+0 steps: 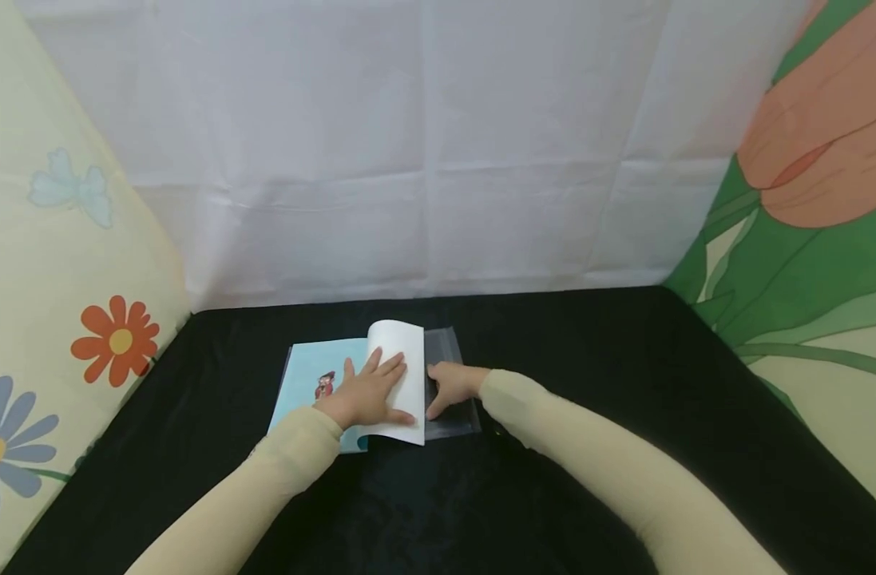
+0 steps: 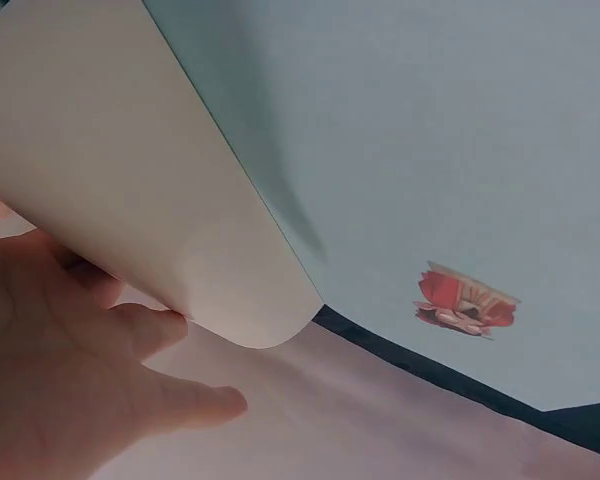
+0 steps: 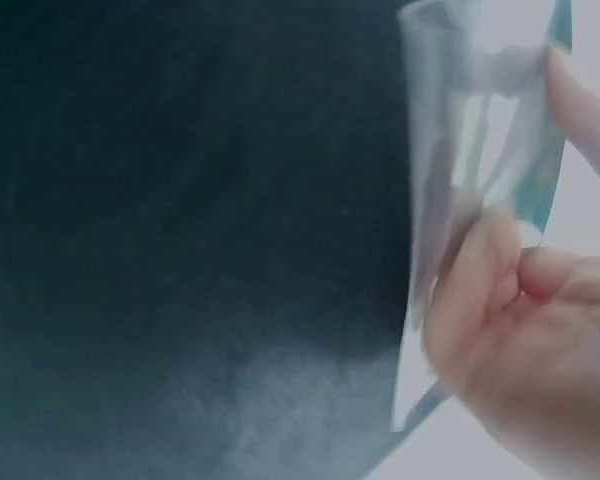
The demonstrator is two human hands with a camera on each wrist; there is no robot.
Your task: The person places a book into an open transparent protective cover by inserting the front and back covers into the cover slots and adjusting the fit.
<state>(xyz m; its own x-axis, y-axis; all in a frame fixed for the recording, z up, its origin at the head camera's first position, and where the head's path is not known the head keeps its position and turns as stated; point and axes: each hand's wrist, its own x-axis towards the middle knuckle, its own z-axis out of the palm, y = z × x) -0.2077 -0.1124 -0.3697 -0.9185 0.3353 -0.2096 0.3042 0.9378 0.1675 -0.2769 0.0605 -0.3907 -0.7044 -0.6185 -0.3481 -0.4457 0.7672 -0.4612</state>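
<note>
A booklet lies spread on the table, its light blue page [image 1: 308, 363] on the left bearing a small red figure [image 1: 325, 385]. Over its right side a white page [image 1: 407, 343] bows upward into a curve. My left hand [image 1: 366, 395] rests on that page with its fingers spread; the left wrist view shows the fingertips by the page's curling edge. A clear plastic cover [image 1: 443, 345] sticks out past the white page on the right. My right hand [image 1: 455, 383] holds this plastic, which looks bent up between thumb and fingers in the right wrist view.
Black cloth [image 1: 567, 343] covers the table around the booklet. A white curtain [image 1: 423, 160] hangs behind the far edge. Flower-patterned cloth hangs on the left [image 1: 35, 279] and on the right [image 1: 826, 263].
</note>
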